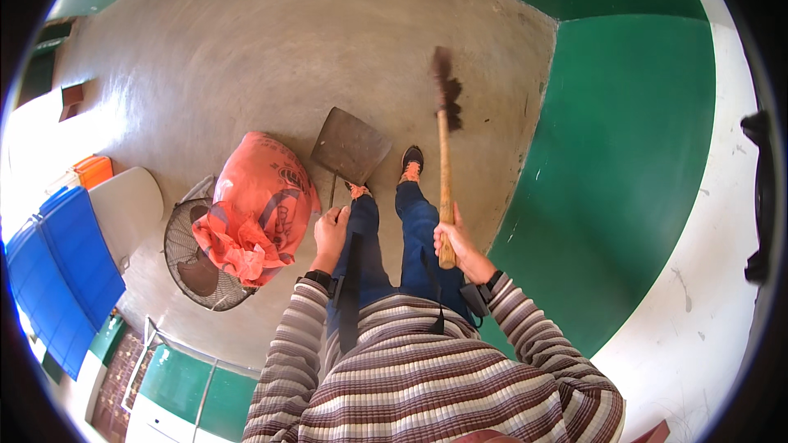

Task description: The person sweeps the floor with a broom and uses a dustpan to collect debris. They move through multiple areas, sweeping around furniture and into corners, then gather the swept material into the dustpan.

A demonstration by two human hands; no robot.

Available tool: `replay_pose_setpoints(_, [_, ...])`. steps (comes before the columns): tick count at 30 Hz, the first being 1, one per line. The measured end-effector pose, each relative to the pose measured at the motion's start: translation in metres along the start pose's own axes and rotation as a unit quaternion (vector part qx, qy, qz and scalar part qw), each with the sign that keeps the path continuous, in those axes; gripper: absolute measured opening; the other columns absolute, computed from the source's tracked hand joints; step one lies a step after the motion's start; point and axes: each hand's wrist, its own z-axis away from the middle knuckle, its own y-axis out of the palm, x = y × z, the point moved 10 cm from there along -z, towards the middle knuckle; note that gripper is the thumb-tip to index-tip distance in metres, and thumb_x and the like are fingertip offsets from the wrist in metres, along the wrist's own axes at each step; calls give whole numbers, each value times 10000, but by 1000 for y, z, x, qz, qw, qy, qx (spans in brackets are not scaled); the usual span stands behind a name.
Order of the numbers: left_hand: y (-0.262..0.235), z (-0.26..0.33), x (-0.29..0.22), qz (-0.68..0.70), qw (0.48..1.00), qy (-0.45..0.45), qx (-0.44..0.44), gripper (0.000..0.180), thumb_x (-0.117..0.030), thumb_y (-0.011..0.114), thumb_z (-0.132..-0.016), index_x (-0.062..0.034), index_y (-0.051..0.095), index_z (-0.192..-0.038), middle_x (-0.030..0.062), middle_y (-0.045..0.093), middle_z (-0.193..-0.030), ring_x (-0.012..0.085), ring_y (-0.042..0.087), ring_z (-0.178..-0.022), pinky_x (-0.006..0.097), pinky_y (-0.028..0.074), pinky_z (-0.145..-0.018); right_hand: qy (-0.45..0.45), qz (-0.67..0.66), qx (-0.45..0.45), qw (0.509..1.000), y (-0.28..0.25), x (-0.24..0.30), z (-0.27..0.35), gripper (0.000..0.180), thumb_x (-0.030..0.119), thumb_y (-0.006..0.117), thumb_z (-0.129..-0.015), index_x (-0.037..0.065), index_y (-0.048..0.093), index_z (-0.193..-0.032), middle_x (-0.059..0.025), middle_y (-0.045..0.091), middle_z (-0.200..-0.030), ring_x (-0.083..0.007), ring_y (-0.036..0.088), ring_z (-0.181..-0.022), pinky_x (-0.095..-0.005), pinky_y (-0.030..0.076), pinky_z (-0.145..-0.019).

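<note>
My left hand [331,236] is closed around the thin upright handle of a dustpan [351,148]. Its flat, square, grey-brown metal pan is at the floor just ahead of my left foot. In my right hand [461,248] is the pale wooden handle of a broom [445,168], gripped near its thick end. The broom reaches forward beyond my right foot, and its dark bristle head is blurred. A few small dark specks lie on the floor to the right of the bristles.
Left of the dustpan stands a full orange-red sack [267,184], overlapping a round wire-caged fan [197,256]. Farther left are a blue panel-like object [66,267] and an orange item [93,170]. A green-painted wall [611,164] bounds the concrete floor [271,41] on the right.
</note>
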Motion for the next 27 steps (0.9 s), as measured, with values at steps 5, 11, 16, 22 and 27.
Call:
replay_pose_setpoints(5, [-12, 3, -1, 21, 999, 1, -36, 379, -337, 562, -854, 5, 546, -690, 205, 543, -630, 388, 545, -630, 439, 406, -574, 20, 76, 77, 994, -1, 56, 43, 846, 19, 518, -776, 278, 85, -1454, -68, 523, -657, -142, 526, -467, -290, 457, -404])
replay_pose_setpoints(11, [-6, 15, 10, 33, 996, -57, -54, 380, -312, 577, -855, 14, 520, -668, 207, 493, -590, 376, 503, -566, 420, 387, -540, -96, 309, 83, 942, 20, 201, -23, 878, -65, 499, -752, 252, 81, -1456, -71, 519, -592, -162, 503, -404, -305, 433, -347])
replay_pose_setpoints(16, [24, 37, 12, 67, 989, -97, -84, 384, -290, 581, -861, 23, 486, -661, 206, 443, -571, 342, 435, -509, 402, 370, -511, -217, 370, 110, 897, 94, 357, -155, 887, -36, 530, -731, 156, 56, -1456, -55, 509, -580, -167, 493, -394, -325, 433, -355])
replay_pose_setpoints(22, [58, 77, 22, 112, 970, -182, -117, 388, -279, 577, -869, 27, 470, -656, 140, 432, -535, 224, 397, -491, 361, 364, -498, -241, 481, 66, 840, 142, 389, -228, 930, 36, 571, -693, 82, 28, -1446, -70, 545, -576, -194, 549, -410, -339, 467, -406])
replay_pose_setpoints(27, [74, 114, 37, 187, 940, -241, -151, 382, -305, 571, -872, 24, 517, -685, 68, 448, -537, 129, 399, -524, 323, 364, -500, -184, 556, 67, 808, 63, 281, -181, 900, 27, 555, -705, 205, 90, -1455, -109, 601, -628, -200, 576, -418, -346, 492, -418])
